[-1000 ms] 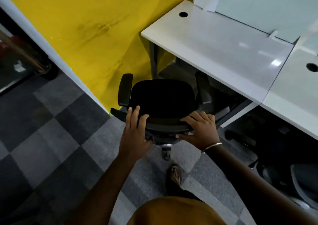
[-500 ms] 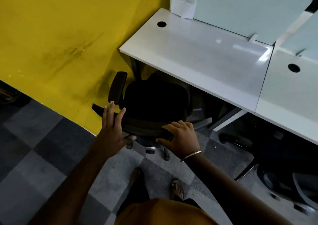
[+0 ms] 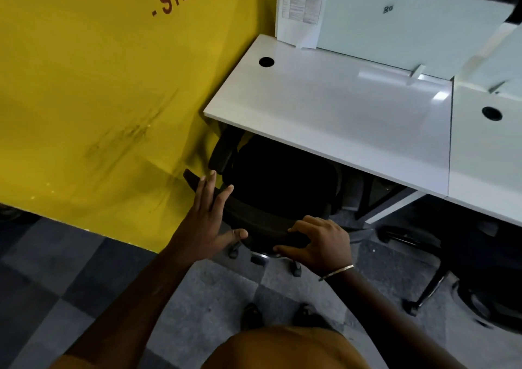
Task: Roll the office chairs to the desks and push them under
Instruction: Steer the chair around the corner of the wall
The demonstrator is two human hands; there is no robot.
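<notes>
A black office chair (image 3: 278,182) stands partly under the front edge of the white desk (image 3: 339,114), its armrests and the front of its seat hidden below the top. My left hand (image 3: 209,221) lies flat against the left end of the backrest top, fingers straight and spread. My right hand (image 3: 319,241) grips the backrest's top edge near its middle, fingers curled over it and thumb underneath.
A yellow wall (image 3: 99,100) runs close along the chair's left side. A second white desk (image 3: 485,156) adjoins on the right, with another black chair (image 3: 480,269) on its base beneath it. A white partition (image 3: 409,26) backs the desks. Grey checked carpet (image 3: 84,284) covers the floor.
The chair has rolled forward and its seat has gone under the desk edge. My left hand's fingers have straightened on the backrest, while my right hand kept its grip.
</notes>
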